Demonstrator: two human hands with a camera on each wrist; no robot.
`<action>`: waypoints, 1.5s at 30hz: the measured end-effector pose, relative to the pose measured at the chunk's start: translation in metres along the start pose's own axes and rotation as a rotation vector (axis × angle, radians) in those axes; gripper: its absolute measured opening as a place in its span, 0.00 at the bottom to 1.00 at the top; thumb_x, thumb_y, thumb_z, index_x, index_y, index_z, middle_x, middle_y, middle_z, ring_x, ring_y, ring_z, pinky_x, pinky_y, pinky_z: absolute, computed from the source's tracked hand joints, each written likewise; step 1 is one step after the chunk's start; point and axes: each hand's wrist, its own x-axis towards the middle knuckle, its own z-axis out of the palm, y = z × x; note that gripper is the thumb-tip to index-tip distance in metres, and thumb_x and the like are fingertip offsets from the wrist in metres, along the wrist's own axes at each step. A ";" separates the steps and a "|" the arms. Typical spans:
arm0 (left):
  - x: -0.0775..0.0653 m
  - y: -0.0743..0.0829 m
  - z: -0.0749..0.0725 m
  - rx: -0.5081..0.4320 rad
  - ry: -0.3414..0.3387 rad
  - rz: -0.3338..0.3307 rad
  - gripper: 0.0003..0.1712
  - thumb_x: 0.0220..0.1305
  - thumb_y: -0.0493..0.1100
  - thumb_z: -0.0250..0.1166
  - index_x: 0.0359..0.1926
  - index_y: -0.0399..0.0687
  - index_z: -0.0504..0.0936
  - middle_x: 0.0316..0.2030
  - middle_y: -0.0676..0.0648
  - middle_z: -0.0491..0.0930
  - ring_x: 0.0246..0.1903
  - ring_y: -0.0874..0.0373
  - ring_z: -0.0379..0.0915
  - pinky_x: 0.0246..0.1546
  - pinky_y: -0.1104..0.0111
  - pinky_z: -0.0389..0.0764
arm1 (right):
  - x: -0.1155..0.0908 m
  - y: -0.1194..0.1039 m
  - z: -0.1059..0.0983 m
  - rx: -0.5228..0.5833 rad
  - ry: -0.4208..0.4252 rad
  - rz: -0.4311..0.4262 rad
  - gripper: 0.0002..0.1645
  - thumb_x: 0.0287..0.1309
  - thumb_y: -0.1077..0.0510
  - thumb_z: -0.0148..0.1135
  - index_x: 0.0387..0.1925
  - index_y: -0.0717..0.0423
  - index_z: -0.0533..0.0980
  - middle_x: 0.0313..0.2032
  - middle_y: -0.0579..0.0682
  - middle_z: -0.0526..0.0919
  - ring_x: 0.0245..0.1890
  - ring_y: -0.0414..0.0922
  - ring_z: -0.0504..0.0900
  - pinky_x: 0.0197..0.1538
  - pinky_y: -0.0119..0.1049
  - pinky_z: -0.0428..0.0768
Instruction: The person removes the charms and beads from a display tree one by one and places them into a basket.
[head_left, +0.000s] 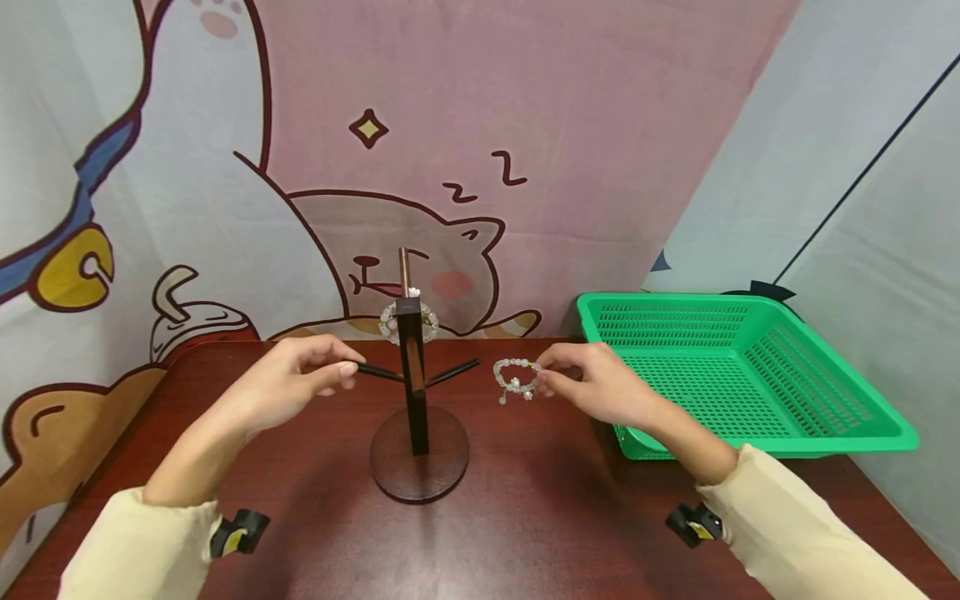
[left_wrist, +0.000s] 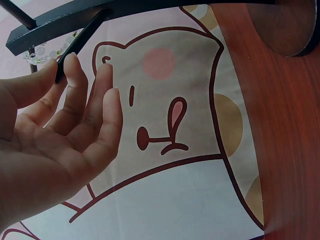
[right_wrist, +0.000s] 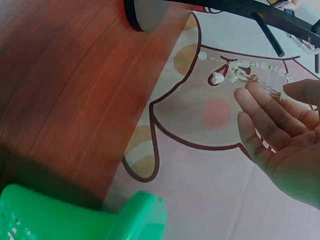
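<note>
A dark wooden jewelry stand [head_left: 417,429] with a round base and several pegs stands upright on the table. My left hand [head_left: 288,383] pinches the tip of its left peg [left_wrist: 82,42] between thumb and index finger, the other fingers loosely bent. To the right of the stand, my right hand [head_left: 600,387] pinches a clear beaded bracelet [head_left: 514,384] by its right side. White flower beads [right_wrist: 218,78] and a small dangling charm show on it. The right peg [head_left: 453,372] is bare, apart from the bracelet. Another beaded bracelet [head_left: 431,325] hangs behind the top of the post.
A green plastic basket [head_left: 847,446] sits on the table at the right, under and behind the right forearm. The reddish-brown table [head_left: 510,533] meets a cartoon-printed cloth [head_left: 570,167] at its back edge.
</note>
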 end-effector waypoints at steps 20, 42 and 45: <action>0.000 0.000 -0.001 0.014 -0.004 0.000 0.11 0.65 0.38 0.56 0.43 0.37 0.79 0.27 0.49 0.77 0.32 0.57 0.76 0.36 0.63 0.78 | -0.022 0.010 -0.027 -0.087 0.021 0.067 0.04 0.59 0.64 0.57 0.34 0.57 0.78 0.25 0.39 0.80 0.28 0.36 0.79 0.34 0.32 0.77; 0.001 0.001 -0.001 0.012 -0.023 0.001 0.11 0.66 0.38 0.55 0.43 0.36 0.78 0.28 0.49 0.77 0.34 0.57 0.76 0.37 0.62 0.78 | -0.065 0.031 -0.067 -0.211 0.085 0.106 0.05 0.61 0.61 0.56 0.34 0.54 0.79 0.26 0.38 0.80 0.27 0.35 0.79 0.31 0.31 0.77; 0.001 0.000 -0.001 0.010 -0.023 0.002 0.11 0.66 0.38 0.55 0.43 0.36 0.78 0.28 0.49 0.77 0.34 0.57 0.76 0.37 0.62 0.78 | -0.071 0.033 -0.072 -0.233 0.093 0.124 0.06 0.61 0.60 0.56 0.34 0.53 0.79 0.26 0.38 0.80 0.28 0.36 0.79 0.31 0.31 0.76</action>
